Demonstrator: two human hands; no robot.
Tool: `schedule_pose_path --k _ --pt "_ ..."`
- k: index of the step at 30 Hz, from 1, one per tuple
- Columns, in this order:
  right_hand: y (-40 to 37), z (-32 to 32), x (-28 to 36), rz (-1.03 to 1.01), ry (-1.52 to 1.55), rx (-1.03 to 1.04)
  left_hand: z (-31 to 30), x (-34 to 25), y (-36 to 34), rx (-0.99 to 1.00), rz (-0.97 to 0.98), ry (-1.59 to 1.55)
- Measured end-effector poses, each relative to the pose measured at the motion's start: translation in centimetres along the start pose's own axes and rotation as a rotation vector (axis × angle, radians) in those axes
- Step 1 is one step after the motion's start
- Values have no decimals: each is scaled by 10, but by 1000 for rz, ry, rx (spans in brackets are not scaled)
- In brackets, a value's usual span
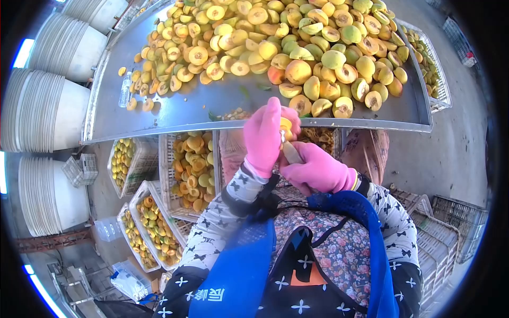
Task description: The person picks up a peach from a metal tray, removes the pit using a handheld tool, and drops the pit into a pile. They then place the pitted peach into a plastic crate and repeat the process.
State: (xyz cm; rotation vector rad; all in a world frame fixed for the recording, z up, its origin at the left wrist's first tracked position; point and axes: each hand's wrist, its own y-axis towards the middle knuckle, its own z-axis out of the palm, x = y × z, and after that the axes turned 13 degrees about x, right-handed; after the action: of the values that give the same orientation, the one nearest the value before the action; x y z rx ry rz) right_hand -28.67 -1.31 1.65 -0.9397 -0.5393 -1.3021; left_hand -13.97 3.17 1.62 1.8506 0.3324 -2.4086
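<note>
My left hand [264, 135], in a pink glove, is closed around a yellow peach piece [286, 127] at the table's front edge. My right hand [321, 170], also gloved in pink, grips a short flat-bladed knife [291, 152]; its handle is hidden in the fist. The blade points up at the peach piece, close to or touching it. Beyond my hands, a big heap of halved and whole peaches [254, 45] covers much of the metal table [175, 114]. Several peach pits [237, 114] lie near the front rim.
A clear plastic bottle [125, 90] lies at the table's left. Below the front edge stands a crate of peach halves [166, 175]. More fruit crates [154, 228] stand lower left, with stacked white tubs [50, 196] farther left. Stacked crates [435, 249] are at my right.
</note>
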Motion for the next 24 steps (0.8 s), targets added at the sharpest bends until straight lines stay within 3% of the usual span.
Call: schedule_pose_path --k 1,3,4,6,7,9,10,12,14,17,19,21,24 --pt "-4 -4 -1 -4 73 68 0 -5 -1 34 -100 -91" --pt "-11 -11 -9 30 157 155 -8 2 -1 265 144 119" --pt "-13 -16 -15 61 160 173 -12 5 2 357 170 157" --pt "-20 -27 -15 123 87 251 -24 4 3 385 31 256" --pt "-24 -29 -13 180 2 191 -30 3 3 403 -37 307" --pt "-28 -30 -11 277 -186 81 -52 7 -9 235 -350 344" --pt "-32 -45 -24 150 -709 50 -64 -10 -27 234 -255 710" --pt "-42 -77 -60 36 -1268 -81 -128 -13 -60 401 -161 1010" --pt "-44 -97 -78 108 -1345 -285 -158 -38 -79 199 -285 943" --pt "-41 -87 -56 124 -1276 -312 -203 -34 -47 -261 -76 982" --pt "-39 -74 -48 144 -1264 -345 -235 -13 14 -387 84 832" --pt "-42 -55 -37 43 -1455 -247 -227 -12 69 -485 6 710" --pt "-43 -55 -60 349 -1236 -345 -271 35 143 -421 129 1108"
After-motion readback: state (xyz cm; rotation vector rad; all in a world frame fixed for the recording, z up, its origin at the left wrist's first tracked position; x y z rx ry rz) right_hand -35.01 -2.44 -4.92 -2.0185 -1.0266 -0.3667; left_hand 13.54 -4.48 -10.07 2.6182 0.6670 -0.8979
